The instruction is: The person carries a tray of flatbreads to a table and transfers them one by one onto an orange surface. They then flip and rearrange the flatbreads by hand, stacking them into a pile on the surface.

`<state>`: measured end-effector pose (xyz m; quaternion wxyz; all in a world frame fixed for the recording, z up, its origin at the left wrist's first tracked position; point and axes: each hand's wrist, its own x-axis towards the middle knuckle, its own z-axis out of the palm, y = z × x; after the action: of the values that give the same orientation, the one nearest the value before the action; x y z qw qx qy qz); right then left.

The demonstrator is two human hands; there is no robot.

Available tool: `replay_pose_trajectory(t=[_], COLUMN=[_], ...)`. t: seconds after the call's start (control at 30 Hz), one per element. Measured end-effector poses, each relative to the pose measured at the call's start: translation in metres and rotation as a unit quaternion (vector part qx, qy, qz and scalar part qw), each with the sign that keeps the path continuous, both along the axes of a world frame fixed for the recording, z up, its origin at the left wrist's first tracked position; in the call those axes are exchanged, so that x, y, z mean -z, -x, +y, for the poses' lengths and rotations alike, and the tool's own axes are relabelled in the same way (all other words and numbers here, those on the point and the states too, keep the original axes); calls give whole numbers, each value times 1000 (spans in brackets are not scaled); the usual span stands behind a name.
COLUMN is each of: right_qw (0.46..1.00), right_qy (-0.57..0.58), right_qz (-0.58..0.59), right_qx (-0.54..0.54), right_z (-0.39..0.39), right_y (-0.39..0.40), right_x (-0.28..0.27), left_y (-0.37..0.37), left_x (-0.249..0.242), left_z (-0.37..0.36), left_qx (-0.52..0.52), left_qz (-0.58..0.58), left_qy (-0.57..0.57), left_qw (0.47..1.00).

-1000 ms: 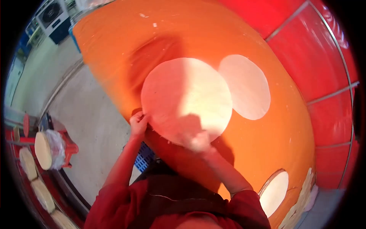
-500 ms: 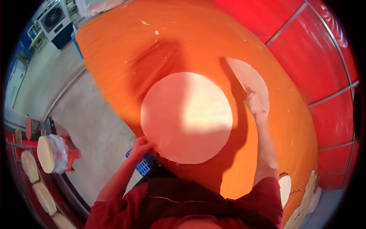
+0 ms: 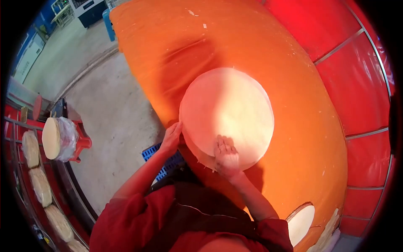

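A thin, pale round sheet (image 3: 247, 105), like a flatbread, lies on another of much the same size. The lower sheet's edge (image 3: 194, 150) peeks out at the lower left, so the two are slightly offset. My left hand (image 3: 170, 137) is at the left edge of the top sheet, its fingertips closed on the rim. My right hand (image 3: 227, 158) rests with outstretched fingers on the sheet's near part, palm side down. Both sheets lie on an orange-covered table (image 3: 302, 147), partly in shadow.
Another pale round piece (image 3: 301, 222) lies at the table's near right. Red padded panels (image 3: 357, 84) border the right side. On the left stand a red stool (image 3: 84, 142) with a wrapped round stack (image 3: 51, 138), bagged stacks (image 3: 41, 187) and a blue crate (image 3: 166, 166).
My right hand has come left from the table's right side, where it held a raised sheet. That sheet now lies on the other one. The view has shifted, and my left hand stays at the edge.
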<state>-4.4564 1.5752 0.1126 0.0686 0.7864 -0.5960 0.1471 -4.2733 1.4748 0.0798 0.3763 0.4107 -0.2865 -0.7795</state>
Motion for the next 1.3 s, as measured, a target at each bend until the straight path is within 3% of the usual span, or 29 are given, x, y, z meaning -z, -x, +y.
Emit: replay_pose_trajectory(t=[0.1,0.2,0.33,0.4,0.43,0.47,0.53,0.6,0.63,0.67,0.7,0.73,0.77,0.8,0.87,0.93,1.0,1.07,1.1,1.13,1.2,1.3], right_qw=[1000,999,998,996,992,993,936,967,919,806,815,762,728,692,640,585,486,482,447,437,414,413], right_qy=[-8,-1,1,61,92,-11,-208,-40,64,7,-65,9,47,83,90,66,61,78,101,94,72,133], right_qz=[7,-2,-47,24,59,-30,-213,-208,-376,-568,-489,-596,-653,-693,-710,-731,-812,-806,-832,-833,-833,-824], right_qx=[18,37,33,55,67,111,189,143,104,169,303,253,202,185,280,345,317,334,311,328,361,364], right_z=[18,26,30,27,25,22,17,16,16,31,43,52,63,74,97,123,155,194,185,191,201,186], right_y=[-13,-21,-32,-29,-28,-22,2,32,47,60,85,95,99,114,138,161,179,189,146,146,144,136], right_x=[7,9,-12,-7,-7,-12,-35,-89,-111,-156,-189,-207,-223,-218,-185,-120,-42,55,3,1,2,4], left_y=[6,11,13,15,14,15,21,35,40,45,52,57,61,64,69,76,91,110,117,122,121,118], left_x=[-9,17,28,15,4,-7,-27,-43,-38,-43,-49,-52,-48,-52,-63,-58,-32,9,13,16,7,-1], left_z=[-2,-6,-8,-7,-9,-13,-19,-22,-24,-22,-16,-13,-13,-11,-7,-3,1,11,15,17,21,17], left_qx=[3,-13,-23,-25,-13,-1,4,-11,2,19,36,52,38,64,113,147,185,146,128,107,98,86], left_qz=[3,-20,-67,-105,-49,5,88,144,103,31,-39,-108,-88,-27,96,78,10,-132,-228,-319,-376,-393], left_qy=[27,113,92,99,64,27,-7,-3,41,84,127,170,120,144,185,111,90,203,288,367,335,342], left_qw=[1000,993,993,989,997,1000,996,990,994,996,990,978,988,987,972,980,978,959,921,867,858,849])
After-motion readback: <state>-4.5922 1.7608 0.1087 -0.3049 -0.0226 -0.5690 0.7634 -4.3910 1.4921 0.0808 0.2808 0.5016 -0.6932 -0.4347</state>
